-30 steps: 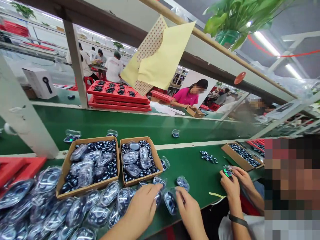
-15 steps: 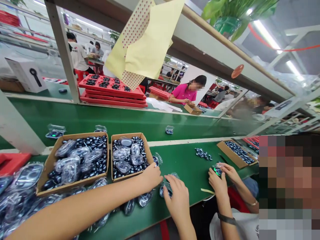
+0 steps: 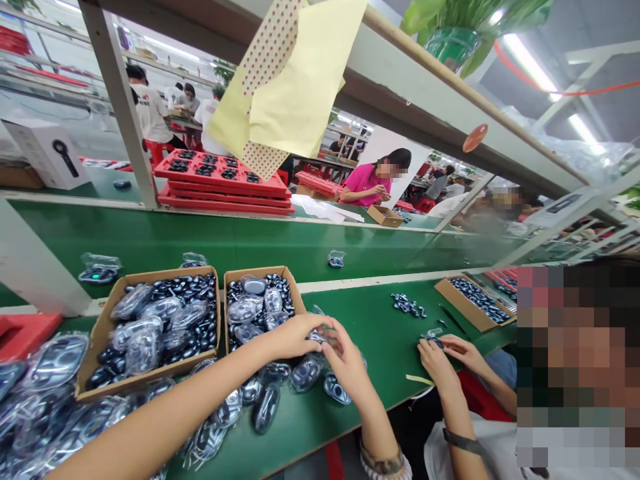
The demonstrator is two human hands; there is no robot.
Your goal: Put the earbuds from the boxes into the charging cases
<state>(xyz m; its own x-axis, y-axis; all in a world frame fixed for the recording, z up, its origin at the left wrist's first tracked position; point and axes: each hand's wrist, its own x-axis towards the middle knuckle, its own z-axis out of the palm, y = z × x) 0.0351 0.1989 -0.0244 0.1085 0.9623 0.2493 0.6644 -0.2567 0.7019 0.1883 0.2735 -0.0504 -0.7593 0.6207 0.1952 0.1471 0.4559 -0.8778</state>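
Note:
My left hand [image 3: 301,333] reaches across from the lower left, its fingers closed on a small dark earbud case [image 3: 317,337]. Curled round the same case from the other side is my right hand [image 3: 349,360]; the fingers hide much of it. Just below the right hand, another earbud case [image 3: 337,389] in clear plastic lies on the green table. More wrapped cases [image 3: 267,408] are spread below my left forearm. Close behind the hands stands a cardboard box [image 3: 295,287] of dark earbuds with wrapped cases on top.
A second cardboard box [image 3: 218,313] of earbuds and cases stands left. At right, a co-worker's hands [image 3: 440,363] hold a case near loose earbuds [image 3: 407,305] and another box [image 3: 483,323]. Open cases, one [image 3: 336,260] in the middle, sit on the green strip behind.
My right hand has risen off the case on the table and met my left hand. The left hand has moved slightly right, away from the box corner. Both now grip one case.

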